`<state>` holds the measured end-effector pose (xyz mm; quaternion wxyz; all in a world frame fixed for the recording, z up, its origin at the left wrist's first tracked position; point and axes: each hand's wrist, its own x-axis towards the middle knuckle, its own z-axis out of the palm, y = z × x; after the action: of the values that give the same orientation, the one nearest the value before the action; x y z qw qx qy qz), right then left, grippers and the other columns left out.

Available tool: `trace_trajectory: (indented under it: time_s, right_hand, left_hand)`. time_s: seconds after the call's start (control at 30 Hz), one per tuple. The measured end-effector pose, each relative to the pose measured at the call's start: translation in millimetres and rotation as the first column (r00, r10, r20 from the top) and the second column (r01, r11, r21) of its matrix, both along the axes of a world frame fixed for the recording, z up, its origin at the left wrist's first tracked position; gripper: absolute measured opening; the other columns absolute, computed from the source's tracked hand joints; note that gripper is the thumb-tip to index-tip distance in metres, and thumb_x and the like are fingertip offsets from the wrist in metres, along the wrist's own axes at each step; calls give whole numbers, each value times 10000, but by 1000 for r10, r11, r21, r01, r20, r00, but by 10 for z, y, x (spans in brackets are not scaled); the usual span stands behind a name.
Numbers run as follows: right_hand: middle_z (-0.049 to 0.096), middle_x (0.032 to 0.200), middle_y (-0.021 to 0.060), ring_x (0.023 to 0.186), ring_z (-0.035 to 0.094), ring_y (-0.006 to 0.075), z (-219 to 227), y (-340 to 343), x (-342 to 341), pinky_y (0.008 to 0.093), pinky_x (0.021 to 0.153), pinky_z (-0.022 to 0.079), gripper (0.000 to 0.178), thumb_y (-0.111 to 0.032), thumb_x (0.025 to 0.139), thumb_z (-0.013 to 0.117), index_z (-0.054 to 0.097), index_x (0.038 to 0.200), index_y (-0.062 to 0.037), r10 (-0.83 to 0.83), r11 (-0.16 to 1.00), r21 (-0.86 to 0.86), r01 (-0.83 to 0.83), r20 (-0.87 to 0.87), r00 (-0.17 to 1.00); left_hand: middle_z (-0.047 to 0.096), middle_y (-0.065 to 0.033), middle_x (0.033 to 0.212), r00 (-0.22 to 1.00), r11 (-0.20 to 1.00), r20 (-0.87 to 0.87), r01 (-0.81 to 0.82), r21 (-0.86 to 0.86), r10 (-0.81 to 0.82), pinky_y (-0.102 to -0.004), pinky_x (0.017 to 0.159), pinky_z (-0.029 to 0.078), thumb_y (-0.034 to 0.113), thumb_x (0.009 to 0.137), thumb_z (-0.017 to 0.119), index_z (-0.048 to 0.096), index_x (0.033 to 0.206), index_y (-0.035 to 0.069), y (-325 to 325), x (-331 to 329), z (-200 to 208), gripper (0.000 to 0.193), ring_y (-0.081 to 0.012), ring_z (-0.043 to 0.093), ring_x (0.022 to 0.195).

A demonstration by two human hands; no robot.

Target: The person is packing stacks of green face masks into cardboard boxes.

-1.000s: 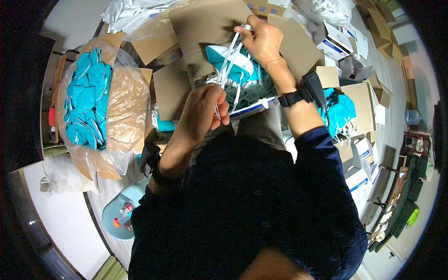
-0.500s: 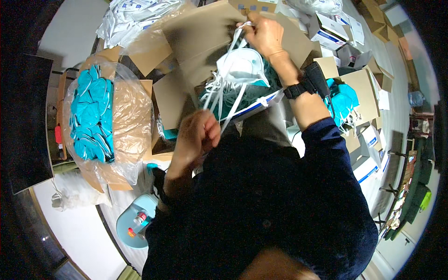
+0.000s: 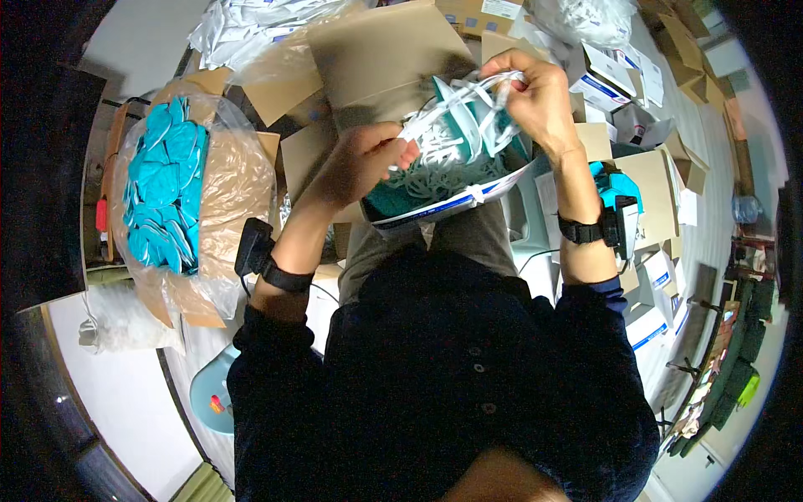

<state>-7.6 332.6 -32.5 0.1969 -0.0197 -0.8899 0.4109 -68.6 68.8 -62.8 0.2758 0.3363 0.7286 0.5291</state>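
Observation:
Several teal-and-white cup-shaped face masks (image 3: 460, 117) with white straps hang in a tangle between my hands. My right hand (image 3: 539, 96) is closed on a bunch of the straps at the upper right. On the left, the fingers of my left hand (image 3: 365, 163) pinch other straps, which stretch toward the right hand. Below them, an open carton (image 3: 456, 203) with a blue-striped rim rests by my thighs. Inside it lie white straps and teal masks, partly covered by the masks above.
To the left stands a plastic-lined carton (image 3: 237, 209) piled with teal masks. Another open carton (image 3: 661, 180) with teal masks is at the right. White boxes (image 3: 604, 75) and a clear plastic bag (image 3: 585, 21) lie beyond. A light blue tub (image 3: 209, 389) sits at lower left.
My left hand has risen and taken hold of straps. The right hand has moved right and slightly down, spreading the straps sideways. The masks have turned and hang further right.

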Motion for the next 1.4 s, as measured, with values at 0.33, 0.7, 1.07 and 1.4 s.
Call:
trace_trajectory:
  time_s: [0.33,0.7,1.07,1.4]
  right_hand:
    - [583,594,-28,562,444,29,-175,-179,-9,216,493,344,172,-201,864,686,715,838,-33,-66,947,-320,20,-133,989]
    - [617,642,-17,605,494,41,-159,-162,89,206,550,380,279,-237,906,647,695,760,-4,-90,883,-469,-12,-196,977]
    - [653,712,4,648,552,44,-110,-71,188,193,566,413,90,-84,829,700,702,880,-9,7,883,-464,-67,-130,991]
    - [578,642,13,592,481,68,-12,-475,71,256,535,411,215,-225,870,685,672,828,-15,169,941,-293,-168,-22,985]
  left_hand:
    - [663,-123,1009,986,998,-165,21,50,-13,-312,844,489,-48,736,498,618,1081,-6,0,-118,-155,368,-188,620,933]
    - [654,-173,767,561,680,-500,162,-715,-660,-439,672,512,29,638,602,674,720,52,-18,-58,-427,112,-370,647,774]
    - [616,-167,994,788,995,-613,-7,-97,-54,-361,839,475,193,924,516,591,999,10,-86,-297,398,212,-314,607,959]
    - [639,-121,991,776,882,-441,-311,354,451,-351,754,511,167,807,703,580,986,12,281,-259,379,267,-231,637,892]
